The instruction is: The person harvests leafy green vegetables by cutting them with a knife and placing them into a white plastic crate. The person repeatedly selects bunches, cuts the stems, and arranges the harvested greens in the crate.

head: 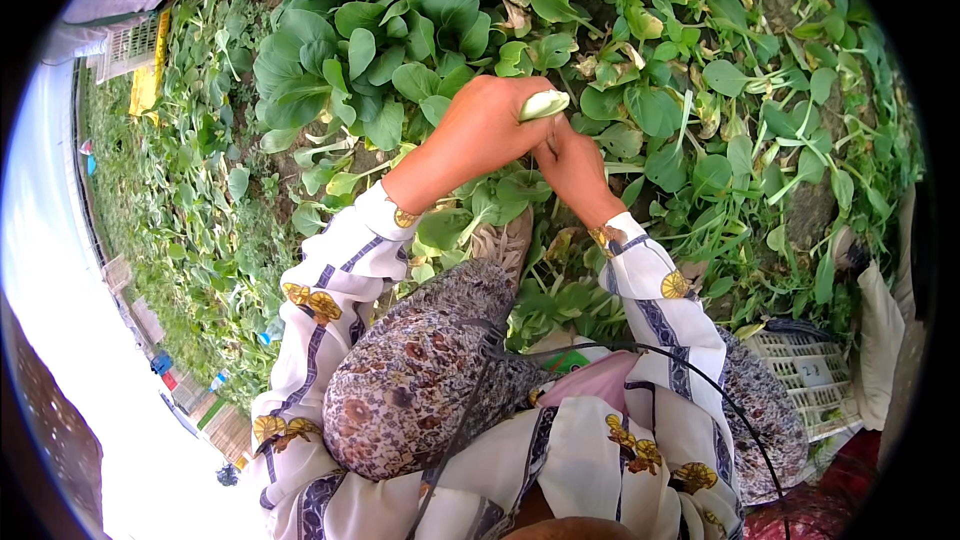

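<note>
My left hand (491,124) is closed around a leafy green, probably bok choy. Its pale stem base (544,105) pokes out above the thumb side, while the rest is hidden by the hand. Close against it, my right hand (576,169) has its fingers curled in and touches the left hand near the stem. Whether anything lies within the right fingers is hidden. Both hands are above the vegetable bed. Just beyond the left hand grow full, dark green bok choy plants (450,7). Loose, cut-looking leaves (667,165) lie to the right of my hands.
My shoe (506,244) stands among the leaves under my arms. A white plastic crate (802,371) sits at the lower right, beside a person's pale-clothed limb (877,345). A black cord (675,356) crosses my lap. At the far left is a yellow crate (146,90).
</note>
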The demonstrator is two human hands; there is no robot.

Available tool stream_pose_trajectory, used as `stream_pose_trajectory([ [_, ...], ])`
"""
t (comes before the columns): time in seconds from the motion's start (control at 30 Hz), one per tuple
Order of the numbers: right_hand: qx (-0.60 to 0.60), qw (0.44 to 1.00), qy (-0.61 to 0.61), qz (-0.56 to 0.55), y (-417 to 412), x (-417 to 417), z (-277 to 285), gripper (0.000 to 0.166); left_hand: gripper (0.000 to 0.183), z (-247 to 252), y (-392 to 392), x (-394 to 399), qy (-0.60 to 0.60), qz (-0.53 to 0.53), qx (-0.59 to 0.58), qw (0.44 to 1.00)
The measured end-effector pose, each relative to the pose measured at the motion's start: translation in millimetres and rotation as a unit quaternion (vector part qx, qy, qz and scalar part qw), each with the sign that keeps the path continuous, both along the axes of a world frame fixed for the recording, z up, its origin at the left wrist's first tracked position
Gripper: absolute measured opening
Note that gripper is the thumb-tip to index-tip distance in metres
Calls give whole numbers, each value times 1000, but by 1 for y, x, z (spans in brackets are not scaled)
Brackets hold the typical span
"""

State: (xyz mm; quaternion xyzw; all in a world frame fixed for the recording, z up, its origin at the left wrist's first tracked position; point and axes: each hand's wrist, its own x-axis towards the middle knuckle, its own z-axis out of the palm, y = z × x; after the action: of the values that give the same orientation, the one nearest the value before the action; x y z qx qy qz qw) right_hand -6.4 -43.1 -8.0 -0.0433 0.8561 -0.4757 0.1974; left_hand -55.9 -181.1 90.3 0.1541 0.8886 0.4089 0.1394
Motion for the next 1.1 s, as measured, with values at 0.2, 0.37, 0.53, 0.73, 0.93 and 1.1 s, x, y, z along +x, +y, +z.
stream_pose_trajectory([
  [0.2, 69, 996, 11, 49, -11, -18, -33, 32, 13, -8, 13, -16, 67, -59, -196, 977],
  [0.37, -39, 990, 133, 28, -4, -8, -22, 44, 16, 13, 34, 22, 34, -188, -107, 976],
  [0.53, -59, 990, 31, -121, -14, -14, -52, 43, 15, 10, 36, 27, -59, -167, -90, 980],
  [0.73, -303, 878, -297, -223, 12, 11, -44, 17, 18, -6, 29, 8, 4, -109, -85, 990],
  [0.93, -227, 953, -125, -155, 34, 11, 9, 30, 20, -8, 24, -3, 18, -74, -85, 993],
  [1.1, -69, 985, 74, -138, 48, -35, 35, 49, 22, 5, 39, -14, 26, -31, -28, 999],
])
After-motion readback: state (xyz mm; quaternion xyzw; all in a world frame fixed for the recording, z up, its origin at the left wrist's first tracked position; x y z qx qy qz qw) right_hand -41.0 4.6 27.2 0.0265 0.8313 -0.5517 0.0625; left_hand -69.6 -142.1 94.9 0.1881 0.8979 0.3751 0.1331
